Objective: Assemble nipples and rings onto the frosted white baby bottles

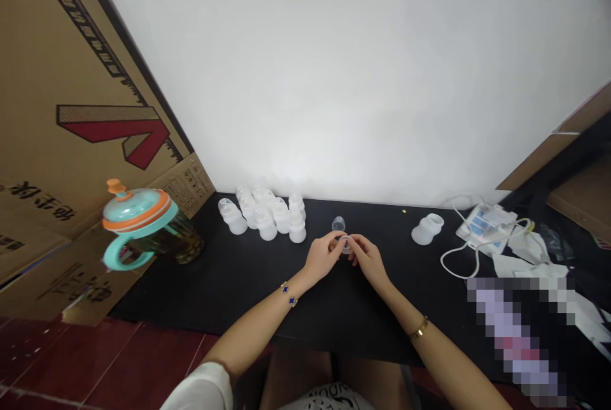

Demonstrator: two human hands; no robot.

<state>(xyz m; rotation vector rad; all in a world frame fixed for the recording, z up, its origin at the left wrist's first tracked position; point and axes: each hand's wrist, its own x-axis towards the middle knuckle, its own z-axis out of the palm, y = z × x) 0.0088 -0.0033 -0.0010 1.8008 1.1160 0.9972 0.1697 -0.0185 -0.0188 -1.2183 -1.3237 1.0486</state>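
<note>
My left hand and my right hand meet over the black table, fingertips pinched together. Between them is a small translucent round piece, partly hidden by the fingers; its exact kind I cannot make out. Just beyond the fingers a clear domed cap rests on the table. Off to the right an uncapped white baby bottle leans, its open mouth showing. On the left stands a group of several white baby bottles with clear domed caps.
A large jug of dark liquid with a teal and orange lid stands at the left, by cardboard boxes. Right of the loose bottle lie a white cable, a white-and-blue packet and crumpled paper. The white wall borders the table.
</note>
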